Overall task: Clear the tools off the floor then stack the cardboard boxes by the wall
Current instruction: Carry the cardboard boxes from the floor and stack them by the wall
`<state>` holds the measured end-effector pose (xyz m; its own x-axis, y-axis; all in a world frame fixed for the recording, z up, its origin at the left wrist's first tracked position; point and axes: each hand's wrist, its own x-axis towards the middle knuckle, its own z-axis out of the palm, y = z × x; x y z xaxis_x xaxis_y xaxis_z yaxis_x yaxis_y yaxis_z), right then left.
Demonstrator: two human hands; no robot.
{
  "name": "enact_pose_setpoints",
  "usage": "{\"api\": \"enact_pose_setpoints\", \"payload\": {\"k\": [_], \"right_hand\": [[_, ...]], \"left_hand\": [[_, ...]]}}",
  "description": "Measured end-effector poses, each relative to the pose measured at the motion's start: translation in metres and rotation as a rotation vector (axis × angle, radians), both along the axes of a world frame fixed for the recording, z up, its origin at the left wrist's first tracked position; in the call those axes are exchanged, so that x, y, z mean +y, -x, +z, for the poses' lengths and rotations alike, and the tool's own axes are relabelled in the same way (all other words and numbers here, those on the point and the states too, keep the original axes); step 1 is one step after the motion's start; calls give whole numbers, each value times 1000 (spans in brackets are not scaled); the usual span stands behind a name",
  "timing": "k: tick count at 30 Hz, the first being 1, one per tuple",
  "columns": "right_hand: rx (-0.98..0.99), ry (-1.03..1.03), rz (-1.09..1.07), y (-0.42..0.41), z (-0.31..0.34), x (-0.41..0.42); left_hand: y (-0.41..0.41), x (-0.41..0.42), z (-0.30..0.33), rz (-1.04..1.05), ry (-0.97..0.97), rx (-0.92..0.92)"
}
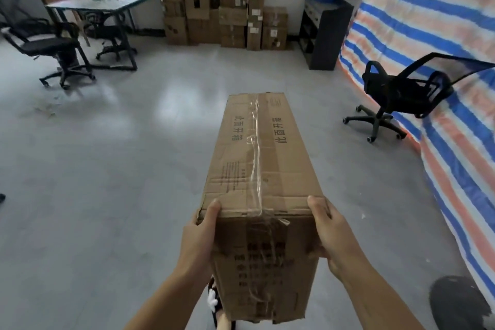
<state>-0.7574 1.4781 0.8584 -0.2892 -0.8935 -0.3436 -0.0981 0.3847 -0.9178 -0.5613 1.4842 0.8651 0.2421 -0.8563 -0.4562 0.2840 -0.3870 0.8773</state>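
Note:
I hold a long taped cardboard box point(257, 158) out in front of me, above the grey floor, its far end pointing toward the back wall. My left hand point(199, 236) grips the near left edge, thumb on top. My right hand point(330, 233) grips the near right edge the same way. Against the far wall stands a stack of cardboard boxes point(222, 2), several high and several wide. No tools show on the floor.
A striped blue, orange and white tarp point(434, 43) hangs along the right. A black office chair point(401, 96) stands before it. A dark shelf unit point(325, 32) sits right of the stack. At left are a desk point(101, 4) and two office chairs point(53, 45).

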Motion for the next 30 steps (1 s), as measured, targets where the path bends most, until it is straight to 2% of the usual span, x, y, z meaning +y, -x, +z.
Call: {"api": "enact_pose_setpoints", "payload": {"k": [14,22,30], "right_hand": [[-23,40,-115,-27,24,-371],[-26,35,-137,12,6,-597],[18,9,-69,63,25,-826]], "left_hand": [[-28,-389,31,-126,93,-42],[13,-616,19,-120,93,-55],[59,-833,31,-63,59,-17]]}}
